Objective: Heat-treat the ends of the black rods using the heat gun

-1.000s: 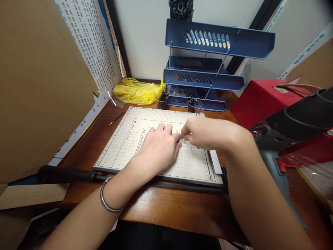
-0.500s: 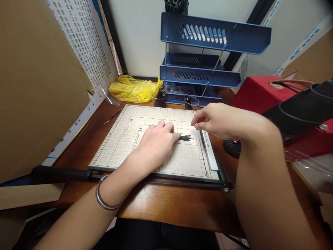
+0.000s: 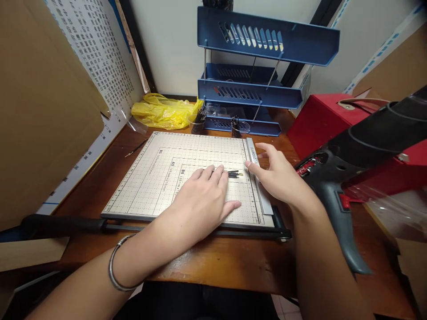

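Note:
My left hand [image 3: 203, 195] lies flat, palm down, on the gridded board of a paper cutter [image 3: 147, 178]. Its fingers cover part of a small bundle of black wires [image 3: 233, 174], whose brass-coloured ends point right. What lies under the palm is hidden. Over the cutter's right edge, my right hand [image 3: 271, 171] is open, thumb and fingers apart, beside the pale metal strip [image 3: 262, 195]. Nothing shows between its fingers. The cutter's black-handled arm [image 3: 66, 223] runs along the near side of the board.
A heat gun [image 3: 336, 178] stands at right before a red box [image 3: 320, 115]. Behind the cutter are blue trays [image 3: 250, 93], a yellow plastic bag [image 3: 163, 113] and two clear cups [image 3: 196, 126] of black wires. A loose wire [image 3: 136, 148] lies at left.
My left hand has flattened over the wires, its thumb spreading out toward me. My right hand has dropped and turned, its fingers opening beside the strip. The view has shifted slightly.

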Demonstrator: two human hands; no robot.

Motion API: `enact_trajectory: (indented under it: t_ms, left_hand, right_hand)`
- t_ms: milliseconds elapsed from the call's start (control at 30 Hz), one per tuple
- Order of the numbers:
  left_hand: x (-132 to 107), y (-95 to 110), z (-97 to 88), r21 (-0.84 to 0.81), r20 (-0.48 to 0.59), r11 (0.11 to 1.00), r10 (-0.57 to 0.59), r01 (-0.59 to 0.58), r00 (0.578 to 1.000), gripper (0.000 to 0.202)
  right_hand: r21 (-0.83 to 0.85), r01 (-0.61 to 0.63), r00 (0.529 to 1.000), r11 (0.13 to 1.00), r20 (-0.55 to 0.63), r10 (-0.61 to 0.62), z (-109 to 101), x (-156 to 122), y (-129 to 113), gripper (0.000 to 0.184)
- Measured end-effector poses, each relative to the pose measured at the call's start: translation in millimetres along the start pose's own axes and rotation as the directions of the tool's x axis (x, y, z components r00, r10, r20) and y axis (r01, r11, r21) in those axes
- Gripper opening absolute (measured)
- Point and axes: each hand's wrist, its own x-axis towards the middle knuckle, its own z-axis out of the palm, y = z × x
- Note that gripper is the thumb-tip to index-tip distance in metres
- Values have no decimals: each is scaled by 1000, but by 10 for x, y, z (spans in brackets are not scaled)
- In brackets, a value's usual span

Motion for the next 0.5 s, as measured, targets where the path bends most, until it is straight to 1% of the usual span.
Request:
enact_trajectory:
  t_ms: [100, 167, 367, 500]
  left_hand:
    - [5, -16, 6, 5, -39, 1000, -1, 1, 999, 63]
    - [1, -30, 4, 15, -53, 1000, -5, 6, 999, 58]
    - [-4, -34, -25, 34, -44, 999, -9, 11, 999, 62]
    - [-9, -8, -50, 51, -18, 999, -10, 11, 1000, 64]
  right_hand:
    - [111, 21, 996, 994, 80, -30, 54, -16, 30, 75]
    - [147, 9, 992, 989, 121, -27, 63, -20, 32, 77]
    - [52, -51, 986, 997, 160, 42, 58, -29, -16, 85]
    - [23, -58, 977, 998, 205, 53, 61, -29, -30, 81]
